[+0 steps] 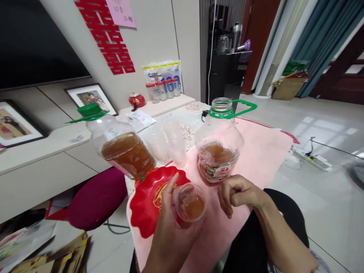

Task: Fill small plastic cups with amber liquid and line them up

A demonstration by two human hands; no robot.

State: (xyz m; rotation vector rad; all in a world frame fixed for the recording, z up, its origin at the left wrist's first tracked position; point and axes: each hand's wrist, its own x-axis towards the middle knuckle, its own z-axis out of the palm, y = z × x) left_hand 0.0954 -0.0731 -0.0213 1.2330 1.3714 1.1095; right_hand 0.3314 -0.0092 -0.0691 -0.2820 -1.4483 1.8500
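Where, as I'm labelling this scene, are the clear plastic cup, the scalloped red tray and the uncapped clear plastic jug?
Clear plastic cup point(184, 194), head view: inner wall.
Scalloped red tray point(140, 204), head view: left rim.
Uncapped clear plastic jug point(220, 132), head view: upper wall.

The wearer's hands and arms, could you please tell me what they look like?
The left hand and right hand are bare, with no gloves, rings or watch to be seen. The right forearm is bare too, up to a greyish sleeve at the lower edge, its pattern too blurred to make out. No sleeve shows on the left arm.
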